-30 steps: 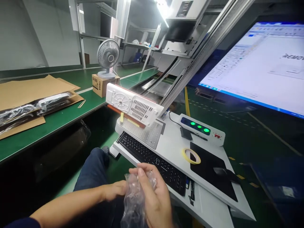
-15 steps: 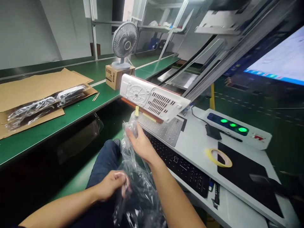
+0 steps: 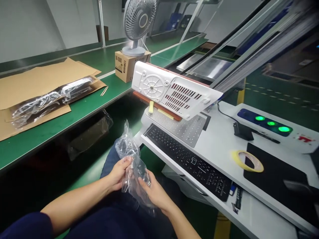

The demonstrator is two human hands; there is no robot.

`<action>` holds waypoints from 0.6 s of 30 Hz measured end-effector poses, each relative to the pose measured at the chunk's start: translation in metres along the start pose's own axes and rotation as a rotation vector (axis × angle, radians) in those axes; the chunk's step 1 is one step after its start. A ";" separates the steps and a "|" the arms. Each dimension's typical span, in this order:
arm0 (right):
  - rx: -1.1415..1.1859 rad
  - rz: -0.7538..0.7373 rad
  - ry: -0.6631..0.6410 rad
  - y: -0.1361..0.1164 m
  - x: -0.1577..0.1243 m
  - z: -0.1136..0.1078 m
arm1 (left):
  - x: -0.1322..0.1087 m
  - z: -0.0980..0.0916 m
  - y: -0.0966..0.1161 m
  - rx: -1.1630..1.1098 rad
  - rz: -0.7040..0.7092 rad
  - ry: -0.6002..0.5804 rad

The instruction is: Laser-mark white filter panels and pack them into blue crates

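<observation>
A crumpled clear plastic bag (image 3: 132,149) hangs over my lap, between my two hands. My left hand (image 3: 121,172) is closed, pinching the bag at its left side. On the bag's lower right side, my right hand (image 3: 154,189) grips the film between thumb and fingers. Beyond the hands, a white vented plastic cover (image 3: 161,89) leans at a tilt above a perforated metal plate (image 3: 174,129). Neither hand touches the cover.
A black keyboard (image 3: 186,159) lies on a pull-out tray at right. On the white desk are a yellow tape roll (image 3: 246,161) and a unit with green lights (image 3: 269,122). Wrapped parts (image 3: 50,103) lie on cardboard at left. A fan (image 3: 139,23) stands on a box (image 3: 127,66).
My right hand has come down and back from near the metal plate towards my lap. The bag is now bunched between both hands, and the view has shifted.
</observation>
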State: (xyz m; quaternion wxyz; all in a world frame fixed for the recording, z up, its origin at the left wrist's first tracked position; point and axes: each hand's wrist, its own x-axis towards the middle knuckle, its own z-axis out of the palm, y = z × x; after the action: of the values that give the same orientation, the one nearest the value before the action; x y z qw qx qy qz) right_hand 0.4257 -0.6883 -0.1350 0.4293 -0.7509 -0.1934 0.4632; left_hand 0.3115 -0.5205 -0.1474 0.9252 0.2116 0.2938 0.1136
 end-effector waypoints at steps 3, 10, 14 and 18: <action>0.084 0.049 0.000 0.000 0.008 0.006 | 0.002 0.002 0.008 -0.004 0.000 0.003; -0.210 -0.006 0.360 -0.028 0.030 -0.030 | 0.019 -0.034 0.050 0.116 0.049 0.255; -0.379 -0.122 0.416 -0.057 0.020 -0.042 | 0.036 -0.030 0.056 0.147 0.051 0.275; -0.444 -0.167 0.247 -0.056 -0.006 -0.026 | 0.049 -0.022 0.051 0.152 0.026 0.217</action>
State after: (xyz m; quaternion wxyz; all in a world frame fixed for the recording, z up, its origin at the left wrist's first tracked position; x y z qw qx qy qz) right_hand 0.4516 -0.6732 -0.0805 0.3113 -0.8589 -0.2976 0.2770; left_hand 0.3333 -0.4517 -0.1643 0.8678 0.2715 0.3970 0.1250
